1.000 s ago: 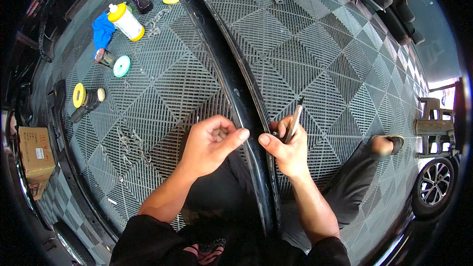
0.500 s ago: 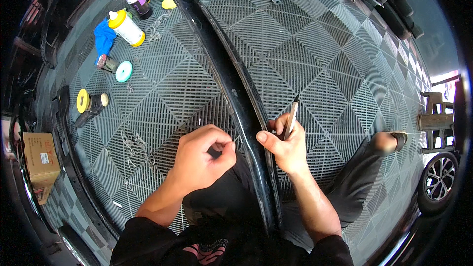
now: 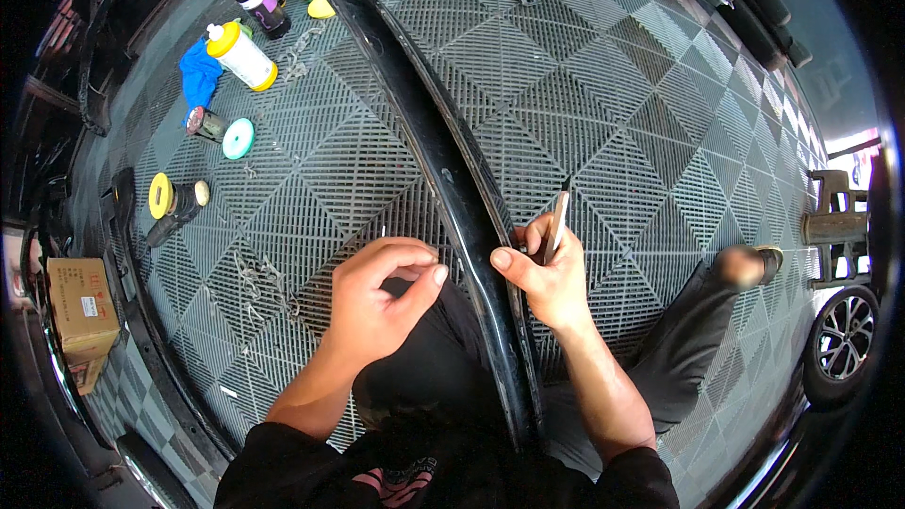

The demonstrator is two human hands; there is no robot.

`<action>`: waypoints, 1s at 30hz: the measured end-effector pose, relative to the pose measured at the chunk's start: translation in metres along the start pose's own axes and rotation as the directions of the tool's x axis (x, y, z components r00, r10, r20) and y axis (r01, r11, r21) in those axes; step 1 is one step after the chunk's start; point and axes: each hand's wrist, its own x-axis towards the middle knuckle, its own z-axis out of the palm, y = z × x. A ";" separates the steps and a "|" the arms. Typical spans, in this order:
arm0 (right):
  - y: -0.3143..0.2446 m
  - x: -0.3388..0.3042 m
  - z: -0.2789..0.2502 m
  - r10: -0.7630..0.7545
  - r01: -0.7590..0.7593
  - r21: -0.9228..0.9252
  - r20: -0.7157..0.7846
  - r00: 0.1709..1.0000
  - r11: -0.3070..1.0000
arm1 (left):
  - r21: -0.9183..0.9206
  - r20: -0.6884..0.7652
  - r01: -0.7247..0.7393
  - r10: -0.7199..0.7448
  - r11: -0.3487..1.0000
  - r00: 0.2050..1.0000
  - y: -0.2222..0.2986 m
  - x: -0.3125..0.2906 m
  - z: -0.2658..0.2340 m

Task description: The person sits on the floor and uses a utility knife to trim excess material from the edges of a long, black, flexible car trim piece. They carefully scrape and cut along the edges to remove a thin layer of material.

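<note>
A long, glossy black trim panel [image 3: 451, 179] runs from the far left of centre down to my lap, between my hands. My right hand [image 3: 547, 273] is closed at its right edge, the thumb lying on that edge. Between the fingers of this hand is a slim utility knife [image 3: 558, 219] with a pale handle, its thin dark tip pointing away from me. On the other side, my left hand [image 3: 382, 292] is held in a loose pinch close to the panel's left edge. Whatever lies between its thumb and forefinger, if anything, is too small to make out.
On the gridded floor at the left are a yellow-capped white bottle [image 3: 243, 57], a blue cloth [image 3: 199, 73], a dark bottle [image 3: 259, 2], a mint polishing pad [image 3: 238, 139] and a polisher with a yellow pad [image 3: 162, 196]. A cardboard box [image 3: 83, 306] stands farther left, a wheel [image 3: 844, 344] at right.
My left hand has shifted slightly left, and its thumb and forefinger have straightened a little. The right hand, the knife and the panel stay almost still.
</note>
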 end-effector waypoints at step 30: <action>0.000 0.004 0.002 0.008 -0.008 -0.020 -0.024 1.000 1.000 | -0.013 0.201 0.209 -0.202 0.978 0.959 -0.007 -0.012 -0.006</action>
